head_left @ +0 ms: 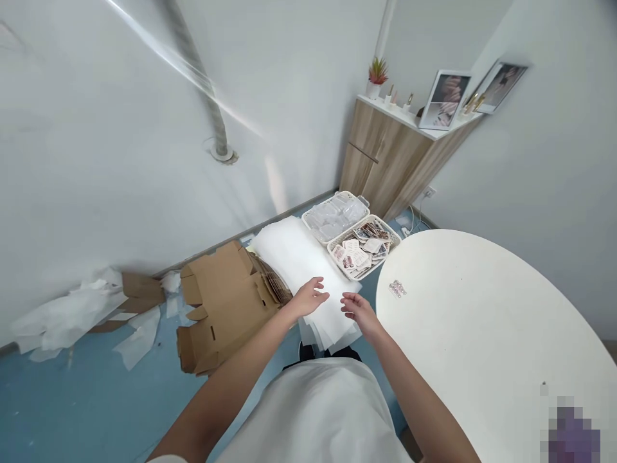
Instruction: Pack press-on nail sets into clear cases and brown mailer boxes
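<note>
My left hand (311, 296) and my right hand (357, 311) are held out before me, a small gap between them. Both are open, fingers apart and slightly curled, with nothing in them. Below them lies a stack of white foam sheets (294, 247); I cannot tell whether either hand touches it. Beyond the stack stand a white basket of small printed cards and packets (359, 254) and another basket of clear plastic pieces (335, 215).
Flattened cardboard boxes (226, 302) are stacked left of the foam. A round white table (482, 308) stands at right, bearing a small patterned packet (398, 289). Behind is a wooden cabinet (385, 151). Scraps of white wrapping (72, 315) lie on the blue floor (96, 399).
</note>
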Motion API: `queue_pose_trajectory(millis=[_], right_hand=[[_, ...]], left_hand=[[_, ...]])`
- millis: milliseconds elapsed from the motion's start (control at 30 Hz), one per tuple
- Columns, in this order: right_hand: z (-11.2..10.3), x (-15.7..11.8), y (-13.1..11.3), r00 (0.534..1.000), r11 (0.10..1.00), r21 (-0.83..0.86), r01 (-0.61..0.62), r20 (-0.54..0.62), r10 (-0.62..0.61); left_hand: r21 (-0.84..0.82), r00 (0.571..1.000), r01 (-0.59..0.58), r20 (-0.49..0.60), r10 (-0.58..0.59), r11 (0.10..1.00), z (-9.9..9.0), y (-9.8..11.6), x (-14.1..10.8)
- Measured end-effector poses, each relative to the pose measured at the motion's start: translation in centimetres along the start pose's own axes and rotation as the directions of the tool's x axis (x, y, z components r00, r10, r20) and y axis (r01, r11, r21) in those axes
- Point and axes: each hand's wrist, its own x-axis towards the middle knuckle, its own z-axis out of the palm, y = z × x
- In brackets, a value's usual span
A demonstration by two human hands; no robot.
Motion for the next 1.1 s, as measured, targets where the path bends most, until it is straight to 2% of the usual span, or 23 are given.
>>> queue_pose_trajectory(millis=[167,333,433,533,633,767,867,967,1100], right_hand=[[0.3,3.1,-3.1,0.999,0.997,-0.061,0.04,0.002,-0.04],[-0.3,8.8,-5.5,0.995,0.993,-0.1,0.07,-0.06,-0.076],[-0.8,12.9,-7.2,0.982,0.981,-0.105,0.163,-0.078,-0.172],[-0.8,16.8,-9.2,0.977,0.977,-0.112,0.183,-0.09,-0.194],[-0.3,20.4,-10.8,0.973,0.974,-0.045,0.22,-0.058,-0.222],[0.5,24.3,-11.6,0.98,0.978,0.069,0.199,-0.044,-0.196],[0.8,26.6,-11.6,0.986,0.979,0.126,0.161,-0.055,-0.155],[1.0,28.0,-11.4,0.991,0.978,0.159,0.132,-0.036,-0.128],[1.0,28.5,-11.4,0.994,0.971,0.213,0.109,-0.004,-0.111]], left_hand=[[-0.028,1.0,-0.001,-0.026,0.0,1.0,-1.3,0.3,2.7],[-0.006,0.999,0.014,-0.044,-0.015,1.0,-1.8,1.1,6.1],[0.058,0.994,0.0,-0.112,0.007,0.998,-2.4,2.2,9.3],[0.154,0.974,-0.027,-0.217,0.06,0.988,-3.4,3.5,12.9],[0.253,0.958,-0.066,-0.256,0.133,0.965,-4.7,4.9,16.6],[0.405,0.936,-0.095,-0.275,0.221,0.909,-6.0,6.5,21.1],[0.46,0.947,-0.09,-0.235,0.219,0.883,-6.5,7.2,23.7],[0.47,0.963,-0.052,-0.21,0.169,0.881,-6.5,7.4,25.2],[0.428,0.963,-0.019,-0.236,0.132,0.904,-6.1,7.0,25.6]])
